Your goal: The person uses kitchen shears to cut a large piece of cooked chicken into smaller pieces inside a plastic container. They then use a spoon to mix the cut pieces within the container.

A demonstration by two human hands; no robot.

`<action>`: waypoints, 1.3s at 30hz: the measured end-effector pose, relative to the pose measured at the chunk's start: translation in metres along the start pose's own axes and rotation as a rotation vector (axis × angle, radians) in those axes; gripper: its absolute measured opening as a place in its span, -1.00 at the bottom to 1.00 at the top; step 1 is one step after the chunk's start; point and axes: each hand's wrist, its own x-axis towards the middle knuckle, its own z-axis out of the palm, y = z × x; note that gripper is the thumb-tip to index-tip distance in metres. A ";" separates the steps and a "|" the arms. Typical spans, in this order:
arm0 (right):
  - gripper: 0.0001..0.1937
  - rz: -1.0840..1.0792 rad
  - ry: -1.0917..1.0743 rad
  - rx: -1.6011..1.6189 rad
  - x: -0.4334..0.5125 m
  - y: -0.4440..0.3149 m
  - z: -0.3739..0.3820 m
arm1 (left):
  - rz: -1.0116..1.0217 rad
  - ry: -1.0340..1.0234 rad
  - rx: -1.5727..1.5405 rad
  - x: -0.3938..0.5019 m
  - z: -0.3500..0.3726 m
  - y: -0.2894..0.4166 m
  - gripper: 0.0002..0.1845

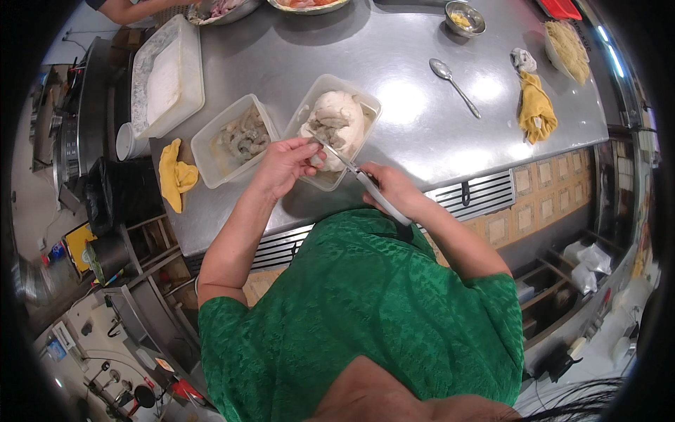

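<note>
My left hand pinches a small greyish piece of shrimp over the near left edge of a plastic tub. My right hand grips kitchen scissors with pale handles, their blades pointing up-left to the piece at my left fingertips. Inside this tub lies a large pale mass of paste, with grey shrimp pieces on top. Left of it, a second plastic tub holds peeled-looking raw shrimp in some liquid.
A large tub of white powder stands at the left beyond a yellow cloth. Rightward on the steel table lie a spoon, a metal bowl, another yellow cloth and a heaped bowl. Another person's arm shows at upper left.
</note>
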 end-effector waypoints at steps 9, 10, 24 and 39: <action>-0.70 0.133 0.034 -0.102 0.002 -0.002 -0.003 | 0.087 0.160 -0.228 0.003 0.002 -0.019 -0.86; -0.71 0.130 0.030 -0.114 0.001 -0.004 -0.004 | 0.100 0.167 -0.257 0.003 0.001 -0.022 -0.87; -0.71 -0.186 0.097 -0.073 0.005 0.025 0.015 | 0.157 0.234 -0.329 0.003 0.010 -0.025 -0.85; -0.76 -0.009 -0.017 0.017 0.000 0.008 0.006 | 0.169 0.209 -0.301 0.005 0.014 -0.028 -0.87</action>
